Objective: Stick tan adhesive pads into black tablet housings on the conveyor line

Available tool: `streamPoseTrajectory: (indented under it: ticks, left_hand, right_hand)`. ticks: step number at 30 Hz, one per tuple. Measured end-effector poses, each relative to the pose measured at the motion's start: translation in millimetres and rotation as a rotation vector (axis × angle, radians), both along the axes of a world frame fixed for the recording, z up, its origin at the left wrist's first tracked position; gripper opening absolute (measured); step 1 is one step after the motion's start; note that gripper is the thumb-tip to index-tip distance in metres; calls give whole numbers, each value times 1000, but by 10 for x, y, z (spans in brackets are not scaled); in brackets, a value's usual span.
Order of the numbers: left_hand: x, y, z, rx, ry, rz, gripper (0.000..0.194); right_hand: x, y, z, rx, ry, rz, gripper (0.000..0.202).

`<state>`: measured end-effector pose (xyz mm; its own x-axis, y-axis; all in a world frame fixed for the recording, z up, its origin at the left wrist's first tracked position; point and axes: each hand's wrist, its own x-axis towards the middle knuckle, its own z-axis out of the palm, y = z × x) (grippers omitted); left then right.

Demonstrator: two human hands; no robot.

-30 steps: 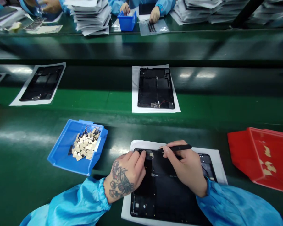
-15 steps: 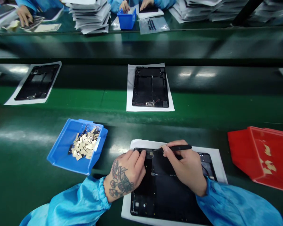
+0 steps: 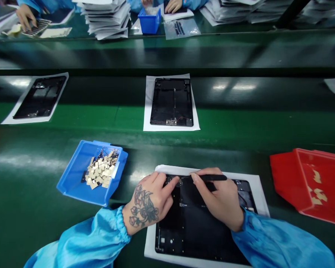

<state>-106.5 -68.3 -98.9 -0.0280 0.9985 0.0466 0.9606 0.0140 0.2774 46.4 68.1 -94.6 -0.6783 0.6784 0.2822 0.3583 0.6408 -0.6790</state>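
In front of me a black tablet housing lies on a sheet of white paper. My left hand rests over its upper left edge. The index finger stretches out and presses near a small part there; the other fingers are bent at the edge, and I see nothing held in them. Black tweezers are pinched in my right hand. Their tips point left, close to my left index fingertip, at the housing's top edge. The hands partly cover the housing.
To the left stands a blue bin with many small cream-backed pieces. A red bin with cream scraps is at the right. Other housings on paper lie on the green belt. Across it, co-workers' hands are busy beside paper stacks.
My left index finger has stretched forward towards the tweezer tips. The tweezers lie slightly lower and flatter. The housings on the belt have shifted left. Across the belt, a co-worker's hand has moved.
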Motion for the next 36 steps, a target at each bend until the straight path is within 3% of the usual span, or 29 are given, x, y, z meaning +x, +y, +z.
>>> streamPoseTrajectory:
  ticks: [4,10,16,23,29,33,36]
  left_hand:
    - [-49,13,1,-23,-34,-30,45]
    - [-156,56,8,-52,-213,-36,44]
    - [-163,62,18,-48,-260,-6,44]
    - [-147,78,23,-49,-253,-5,44]
    - [-139,92,57,-108,-199,-26,46]
    - [-116,87,53,-112,-92,-66,50]
    - [-84,69,48,-109,0,-82,52]
  right_hand:
    - [53,-1,38,-7,60,22,3]
    - [96,13,15,-135,103,245,13]
    - [68,7,-47,-116,117,305,15]
    - [38,68,-43,-288,39,242,7]
    - [23,126,-4,-555,-97,160,18]
    - [33,126,17,-593,-65,166,19]
    - [26,126,15,-693,38,77,21]
